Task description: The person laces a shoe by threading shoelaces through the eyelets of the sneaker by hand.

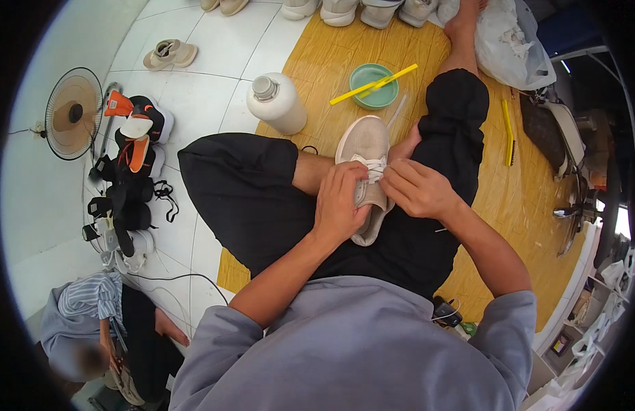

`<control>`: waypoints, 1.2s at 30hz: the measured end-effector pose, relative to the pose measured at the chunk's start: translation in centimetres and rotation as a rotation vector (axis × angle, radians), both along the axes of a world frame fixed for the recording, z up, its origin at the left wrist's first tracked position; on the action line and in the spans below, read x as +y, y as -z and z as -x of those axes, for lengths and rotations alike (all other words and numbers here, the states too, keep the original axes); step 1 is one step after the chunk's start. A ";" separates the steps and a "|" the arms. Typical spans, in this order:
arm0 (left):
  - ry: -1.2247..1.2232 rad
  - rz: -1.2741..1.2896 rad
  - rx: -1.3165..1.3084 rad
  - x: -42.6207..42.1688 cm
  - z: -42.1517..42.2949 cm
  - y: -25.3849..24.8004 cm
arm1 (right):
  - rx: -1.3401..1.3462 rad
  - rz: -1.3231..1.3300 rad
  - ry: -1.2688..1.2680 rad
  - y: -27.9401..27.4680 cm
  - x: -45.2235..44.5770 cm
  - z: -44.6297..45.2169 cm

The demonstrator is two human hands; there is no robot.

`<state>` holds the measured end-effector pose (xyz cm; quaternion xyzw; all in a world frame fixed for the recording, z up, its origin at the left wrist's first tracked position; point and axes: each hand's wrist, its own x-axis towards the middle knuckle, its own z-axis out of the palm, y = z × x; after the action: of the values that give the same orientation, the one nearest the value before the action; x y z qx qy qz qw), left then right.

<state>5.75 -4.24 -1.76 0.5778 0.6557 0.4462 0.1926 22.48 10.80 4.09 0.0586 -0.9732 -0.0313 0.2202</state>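
Observation:
A beige shoe (pixel 364 140) with a white sole rests on my lap, its toe pointing away from me. My left hand (pixel 339 203) lies along the shoe's left side, fingers bent at the white laces (pixel 374 168) and thumb at the opening. On the right side, my right hand (pixel 418 188) has its fingertips pinched together at the laces. Beyond the toe stands a green bowl (pixel 374 101) with a yellow brush (pixel 345 94) lying across its rim. A large white bottle (pixel 280 106) stands to the left of the shoe.
Several shoes (pixel 136 137) line the left wall near a fan (pixel 73 113). Another person (pixel 91 322) sits at the lower left with a shoe. More shoes (pixel 339 10) and a plastic bag (pixel 512 48) are at the top. A yellow brush (pixel 508 130) lies at the right.

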 end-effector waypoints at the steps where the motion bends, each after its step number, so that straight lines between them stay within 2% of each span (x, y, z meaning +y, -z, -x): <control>1: -0.002 -0.012 -0.012 0.0 0.0 0.3 | -0.010 0.005 0.012 0.1 -0.1 -0.4; 10: 0.082 -0.124 0.038 -0.1 -0.3 -0.5 | 0.056 -0.019 0.022 -0.8 -0.7 -3.1; 16: -0.039 -0.004 -0.171 -0.5 -0.1 1.1 | 0.014 0.074 -0.026 0.8 -2.3 -4.2; 19: -0.024 -0.004 -0.186 -0.3 -0.2 1.3 | -0.064 0.115 0.092 0.8 -2.4 -4.4; 23: 0.127 0.057 -0.179 -0.3 0.9 0.0 | -0.182 0.392 0.470 1.0 -1.3 -5.0; 24: 0.159 0.040 -0.205 -0.3 1.2 -0.4 | -0.103 0.497 0.532 0.7 -1.3 -4.8; 27: 0.220 0.024 -0.355 -0.6 2.2 0.1 | 0.081 0.542 0.560 -2.8 -3.0 -2.7; 29: 0.219 0.047 -0.469 -0.9 2.6 1.3 | 0.081 0.727 0.526 -2.6 -4.9 -1.9; 31: 0.198 0.092 -0.566 -0.7 2.6 2.2 | 0.033 0.642 0.528 -1.1 -6.5 -0.9; 34: 0.194 0.041 -0.493 -0.7 2.6 2.0 | 0.056 0.695 0.590 2.5 -8.2 -0.8; 36: 0.127 0.008 -0.504 -0.9 2.6 1.9 | 0.184 0.740 0.571 2.8 -8.3 -0.8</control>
<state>3.13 -5.18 -3.63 0.4875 0.5513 0.5605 0.3797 23.27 2.55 1.25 -0.2967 -0.8725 0.2533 0.2942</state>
